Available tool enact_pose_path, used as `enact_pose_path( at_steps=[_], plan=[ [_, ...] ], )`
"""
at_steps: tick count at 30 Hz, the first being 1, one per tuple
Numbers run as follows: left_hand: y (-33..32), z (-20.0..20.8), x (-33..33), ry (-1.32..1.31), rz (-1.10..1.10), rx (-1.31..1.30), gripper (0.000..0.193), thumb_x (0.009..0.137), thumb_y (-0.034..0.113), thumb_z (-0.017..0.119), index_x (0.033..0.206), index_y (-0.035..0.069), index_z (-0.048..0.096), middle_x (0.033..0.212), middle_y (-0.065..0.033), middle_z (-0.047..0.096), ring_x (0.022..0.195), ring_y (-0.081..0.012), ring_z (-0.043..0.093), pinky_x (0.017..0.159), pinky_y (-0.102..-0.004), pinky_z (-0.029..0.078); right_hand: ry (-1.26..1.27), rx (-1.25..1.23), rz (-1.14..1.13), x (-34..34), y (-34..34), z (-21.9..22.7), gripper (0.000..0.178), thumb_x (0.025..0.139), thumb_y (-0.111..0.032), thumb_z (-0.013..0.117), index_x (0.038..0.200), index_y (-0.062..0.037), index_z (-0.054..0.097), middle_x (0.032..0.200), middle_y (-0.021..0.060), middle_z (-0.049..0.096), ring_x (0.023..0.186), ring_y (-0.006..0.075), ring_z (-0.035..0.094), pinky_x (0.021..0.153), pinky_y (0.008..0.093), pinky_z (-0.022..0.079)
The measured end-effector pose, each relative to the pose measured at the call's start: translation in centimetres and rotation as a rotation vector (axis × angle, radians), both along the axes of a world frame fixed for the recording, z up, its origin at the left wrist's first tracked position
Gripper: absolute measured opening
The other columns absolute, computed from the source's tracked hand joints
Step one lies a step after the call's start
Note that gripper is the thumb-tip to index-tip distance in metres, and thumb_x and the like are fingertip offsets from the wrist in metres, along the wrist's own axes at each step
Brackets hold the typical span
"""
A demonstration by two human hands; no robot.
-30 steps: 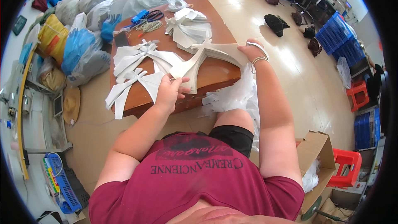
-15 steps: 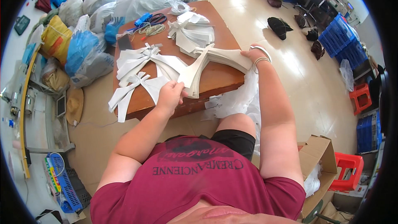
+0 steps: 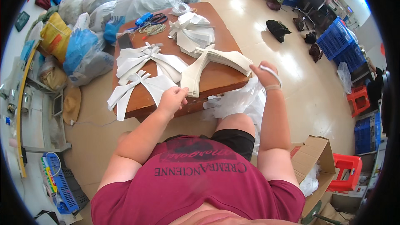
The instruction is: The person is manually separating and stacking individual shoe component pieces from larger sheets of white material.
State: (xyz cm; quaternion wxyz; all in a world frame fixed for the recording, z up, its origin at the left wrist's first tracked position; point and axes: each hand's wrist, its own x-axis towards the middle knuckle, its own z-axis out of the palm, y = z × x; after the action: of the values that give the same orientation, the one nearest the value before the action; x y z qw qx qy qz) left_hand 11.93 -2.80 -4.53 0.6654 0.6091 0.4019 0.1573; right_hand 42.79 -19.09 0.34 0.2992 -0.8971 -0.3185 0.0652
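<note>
On the brown table (image 3: 227, 25) lies a thick stack of cream, curved cut pieces (image 3: 204, 64), its arms spreading from a narrow top. My left hand (image 3: 171, 100) has its fingers closed at the stack's lower left end, pinching the edge. Close to the right tip of the stack is my right hand (image 3: 266, 75), thumb stretched toward it and fingers apart from the pieces. A white loop (image 3: 271, 74) circles that hand, and a tan band (image 3: 273, 87) the wrist. Similar white stacks (image 3: 150, 60) (image 3: 192, 31) (image 3: 139, 85) lie to the left and behind.
Blue-handled scissors (image 3: 157, 19), a cord bundle (image 3: 152, 28) and a dark phone-like slab (image 3: 124, 41) sit at the table's far left. Clear plastic (image 3: 239, 102) hangs below its front edge. Full bags (image 3: 89, 54) crowd the left; a cardboard box (image 3: 314, 156) and red stool (image 3: 348, 171) stand right.
My right hand has let go of the stack's right end and drawn down and to the right. My left hand stays at the lower left end.
</note>
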Motion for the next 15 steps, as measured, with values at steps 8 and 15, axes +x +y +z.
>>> enact_pose_path(
  at_steps=[8, 15],
  plan=[
    [0.0, -0.7, -0.2, -0.087, 0.063, 0.052, 0.025, 0.091, 0.027, 0.062, 0.079, 0.006, 0.055, 0.058, 0.0023, 0.048, 0.044, -0.0052, 0.038, 0.039, -0.0207, 0.029, 0.084, 0.128, 0.335, -7.9, -2.7, -3.8, 0.029, 0.078, -0.030, 0.072, 0.073, -0.0023, 0.065, 0.072, 0.0124, 0.064, 0.071, 0.0262, 0.061, 0.067, 0.0373, 0.049],
    [3.3, 1.4, -4.0, -0.126, 0.119, 0.198, 0.023, 0.091, 0.026, 0.061, 0.083, 0.004, 0.061, 0.062, 0.0010, 0.052, 0.053, -0.0061, 0.044, 0.048, -0.0221, 0.035, 0.146, -0.034, 0.405, -10.1, -0.4, -4.2, 0.029, 0.078, -0.033, 0.071, 0.074, -0.0043, 0.064, 0.075, 0.0135, 0.063, 0.074, 0.0297, 0.061, 0.068, 0.0389, 0.049]
  ],
)
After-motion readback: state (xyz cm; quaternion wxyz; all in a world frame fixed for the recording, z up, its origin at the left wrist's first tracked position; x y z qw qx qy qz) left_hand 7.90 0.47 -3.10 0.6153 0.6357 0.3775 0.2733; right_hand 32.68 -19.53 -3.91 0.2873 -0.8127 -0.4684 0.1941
